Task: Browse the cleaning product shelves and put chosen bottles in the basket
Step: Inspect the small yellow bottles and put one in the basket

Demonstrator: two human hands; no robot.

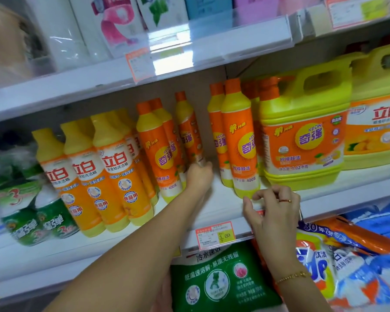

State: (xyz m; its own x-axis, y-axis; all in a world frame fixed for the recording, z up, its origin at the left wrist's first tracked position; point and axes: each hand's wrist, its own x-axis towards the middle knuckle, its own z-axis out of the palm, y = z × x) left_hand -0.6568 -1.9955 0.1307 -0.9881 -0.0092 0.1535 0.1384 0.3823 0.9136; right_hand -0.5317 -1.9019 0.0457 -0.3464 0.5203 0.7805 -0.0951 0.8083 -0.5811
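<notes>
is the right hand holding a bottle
No, the right hand is empty at the shelf edge; the left hand grips the tilted orange bottle.

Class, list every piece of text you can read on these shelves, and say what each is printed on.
"立白": yellow-topped bottles and the far-right jug.
"食品用": yellow-topped bottles.
"KEON 奇强": orange bottles, the tilted bottle gripped by the left hand, and the lime jug.
"400克": orange bottles.
"1.02千克": lime jug.
"3.00": price tag.
"冷水速效": green bag.
"30年": blue bag.
Upper tags: too blurred to read.
</notes>
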